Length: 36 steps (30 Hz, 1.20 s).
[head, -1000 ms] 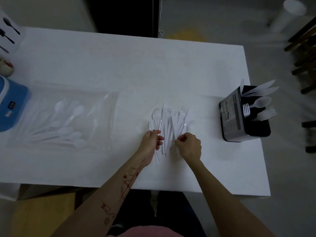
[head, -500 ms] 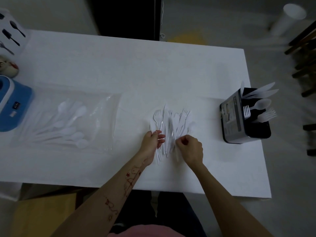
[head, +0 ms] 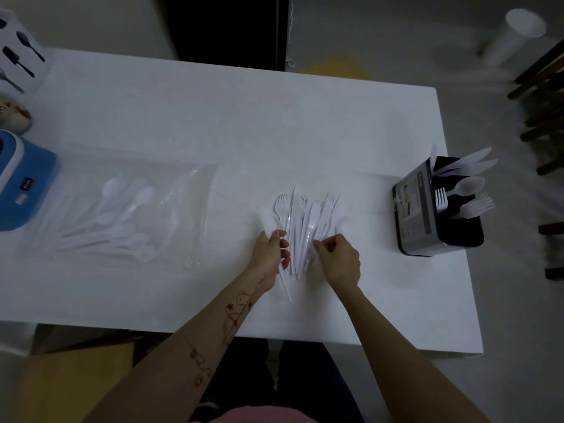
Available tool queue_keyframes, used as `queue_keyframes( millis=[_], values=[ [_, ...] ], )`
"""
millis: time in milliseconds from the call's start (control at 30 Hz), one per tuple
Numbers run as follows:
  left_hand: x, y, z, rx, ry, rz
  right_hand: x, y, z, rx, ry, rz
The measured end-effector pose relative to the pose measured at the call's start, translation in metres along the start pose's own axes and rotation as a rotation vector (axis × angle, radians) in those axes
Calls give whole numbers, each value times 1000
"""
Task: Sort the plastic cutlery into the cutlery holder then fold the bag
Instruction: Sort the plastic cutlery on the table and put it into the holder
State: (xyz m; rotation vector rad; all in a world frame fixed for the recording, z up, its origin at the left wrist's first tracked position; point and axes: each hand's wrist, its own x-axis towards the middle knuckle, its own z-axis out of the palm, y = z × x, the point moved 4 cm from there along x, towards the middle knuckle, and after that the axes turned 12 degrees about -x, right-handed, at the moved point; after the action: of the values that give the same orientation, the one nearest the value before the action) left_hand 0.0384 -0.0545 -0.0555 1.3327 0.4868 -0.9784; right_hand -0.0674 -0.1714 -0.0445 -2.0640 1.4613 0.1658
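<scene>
On the tabletop (head: pixel 244 123), between the bag (head: pixel 122 209) and the cutlery holder (head: pixel 427 215), both hands, left hand (head: pixel 270 253) and right hand (head: pixel 338 259), pinched handles in the cutlery pile (head: pixel 305 221), which looked light, stiff, slippery, best gripped by handles.

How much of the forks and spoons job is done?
A few pieces already stand in the black holder. Both hands, left hand and right hand, are at the pile of forks and knives on the table, picking through it. Spoons still lie in the clear bag, which is not folded yet.
</scene>
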Motion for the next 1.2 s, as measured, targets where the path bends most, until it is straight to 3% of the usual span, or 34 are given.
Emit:
queue_keyframes(
  millis=[300, 400, 533, 633, 733, 800, 967, 1200],
  values=[
    [-1, -3, 5, -33, -67, -18, 12, 1, 10, 159, -40, 120],
    [-1, -1, 4, 8, -96, 36, 5, 3, 1, 284, -54, 23],
    [-2, 2, 8, -13, -161, 45, -15, -1, -10, 410, -260, -171],
    [-8, 2, 16, -90, -256, -64, -25, -3, -9, 430, -331, -212],
    [-10, 0, 18, -146, -234, -74, -29, -4, -4, 462, -350, -211],
    [-10, 1, 15, -163, -178, -39, -25, -4, -2, 450, -310, -171],
    [-9, 6, 2, -21, -66, 46, -3, -1, 11, 197, -22, -20],
    [-11, 3, -6, 106, -70, 117, 4, -12, 22, 50, -16, 36]
  ],
)
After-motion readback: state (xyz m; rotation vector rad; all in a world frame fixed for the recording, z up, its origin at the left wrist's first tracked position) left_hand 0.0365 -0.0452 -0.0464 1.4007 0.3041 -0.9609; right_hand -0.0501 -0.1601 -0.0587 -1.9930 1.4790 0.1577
